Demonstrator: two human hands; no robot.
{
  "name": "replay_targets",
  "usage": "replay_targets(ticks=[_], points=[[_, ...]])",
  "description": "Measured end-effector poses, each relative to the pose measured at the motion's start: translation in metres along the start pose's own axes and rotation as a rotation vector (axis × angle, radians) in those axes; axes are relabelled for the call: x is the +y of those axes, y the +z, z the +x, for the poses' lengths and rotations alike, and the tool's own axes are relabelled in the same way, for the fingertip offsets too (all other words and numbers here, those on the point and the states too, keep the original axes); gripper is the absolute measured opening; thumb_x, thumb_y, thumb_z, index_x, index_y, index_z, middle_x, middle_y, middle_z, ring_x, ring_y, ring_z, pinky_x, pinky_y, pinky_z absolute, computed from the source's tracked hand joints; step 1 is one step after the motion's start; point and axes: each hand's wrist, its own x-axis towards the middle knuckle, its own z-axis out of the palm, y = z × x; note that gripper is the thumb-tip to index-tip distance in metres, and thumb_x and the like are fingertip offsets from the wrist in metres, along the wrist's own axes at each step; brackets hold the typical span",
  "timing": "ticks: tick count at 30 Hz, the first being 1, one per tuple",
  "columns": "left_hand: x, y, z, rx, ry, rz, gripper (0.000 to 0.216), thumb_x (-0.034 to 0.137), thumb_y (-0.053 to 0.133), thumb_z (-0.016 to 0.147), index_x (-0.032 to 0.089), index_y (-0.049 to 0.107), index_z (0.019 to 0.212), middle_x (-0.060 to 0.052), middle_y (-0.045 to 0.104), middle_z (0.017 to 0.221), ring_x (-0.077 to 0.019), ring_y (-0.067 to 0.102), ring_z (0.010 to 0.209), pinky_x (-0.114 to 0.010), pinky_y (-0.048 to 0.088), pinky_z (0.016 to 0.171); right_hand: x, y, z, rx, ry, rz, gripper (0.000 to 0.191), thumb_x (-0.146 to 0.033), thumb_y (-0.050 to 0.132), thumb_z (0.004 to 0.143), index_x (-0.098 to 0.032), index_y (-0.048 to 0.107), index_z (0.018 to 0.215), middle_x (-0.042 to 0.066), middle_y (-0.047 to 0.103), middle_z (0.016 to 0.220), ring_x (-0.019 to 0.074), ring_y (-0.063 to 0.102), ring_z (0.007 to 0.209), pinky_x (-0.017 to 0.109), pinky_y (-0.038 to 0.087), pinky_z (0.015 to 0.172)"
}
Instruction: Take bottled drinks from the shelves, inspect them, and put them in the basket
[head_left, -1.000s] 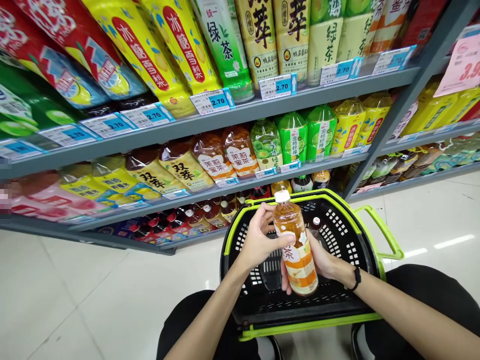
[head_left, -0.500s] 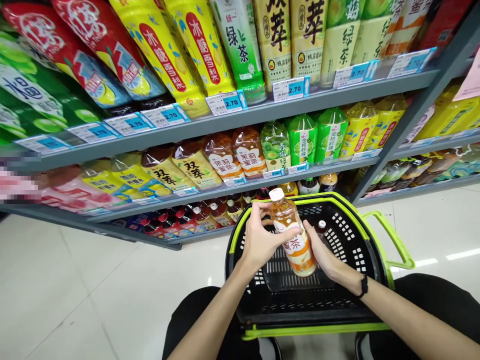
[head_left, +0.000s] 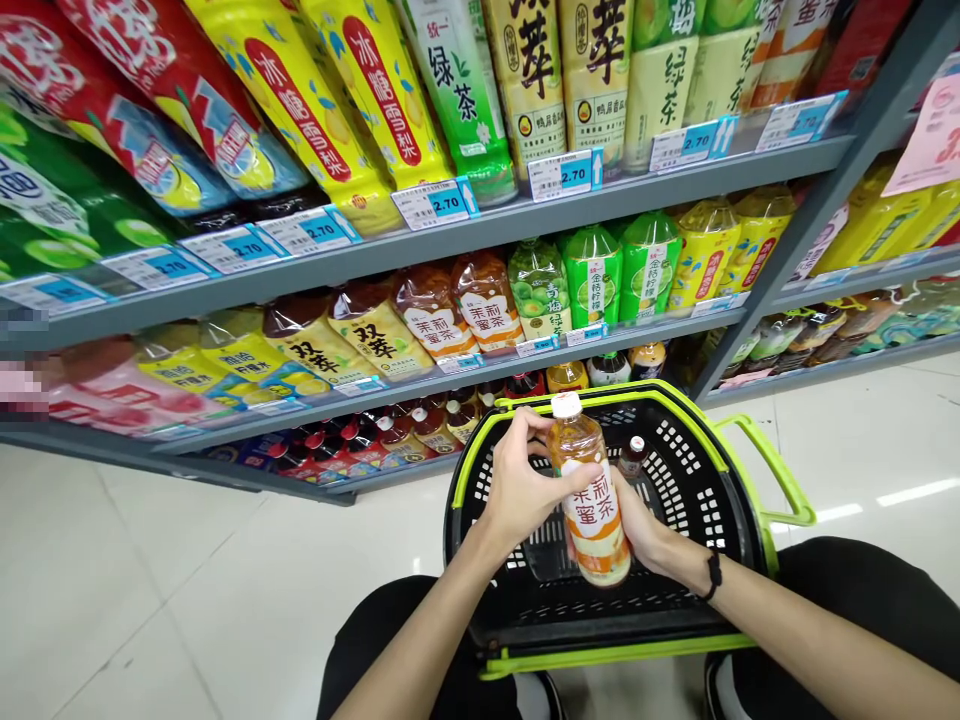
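Observation:
Both my hands hold a tea bottle with a white cap and an orange-and-white label, tilted slightly, above the basket. My left hand grips its upper left side, with the thumb across the label. Along the bottle's right side lies my right hand, its fingers partly hidden behind the bottle. Below is a black shopping basket with a lime-green rim and handles. Inside it, behind my right hand, stands a dark bottle with a white cap.
In front rises a grey shelf unit with several rows of bottled drinks and price tags. A green basket handle sticks out to the right. The tiled floor spreads to the left. My knees flank the basket.
The tea bottle has come slightly lower and turned, so more of its label faces me. Both hands still hold it. The view has shifted slightly to the right.

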Motion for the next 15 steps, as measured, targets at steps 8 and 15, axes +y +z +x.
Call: replay_targets(ticks=[8, 15], points=[[0.0012, 0.0021, 0.0011, 0.045, -0.044, -0.025, 0.057, 0.031, 0.093, 0.056, 0.023, 0.05, 0.092, 0.0, 0.062, 0.09, -0.0178, 0.064, 0.08, -0.029, 0.053, 0.071, -0.0015, 0.0021, -0.0009, -0.146, 0.082, -0.015, 0.086, -0.085, 0.024, 0.086, -0.015, 0.073, 0.092, 0.009, 0.073, 0.064, 0.018, 0.058, 0.048, 0.032, 0.048, 0.057], [0.0033, 0.0004, -0.0007, 0.042, -0.047, 0.001, 0.057, 0.029, 0.095, 0.055, 0.022, 0.052, 0.092, 0.0, 0.064, 0.091, -0.017, 0.065, 0.079, -0.028, 0.053, 0.07, 0.0034, -0.0016, -0.0015, -0.135, 0.099, -0.007, 0.084, -0.079, 0.019, 0.093, -0.015, 0.074, 0.092, 0.009, 0.073, 0.062, 0.0195, 0.063, 0.049, 0.032, 0.051, 0.06]])
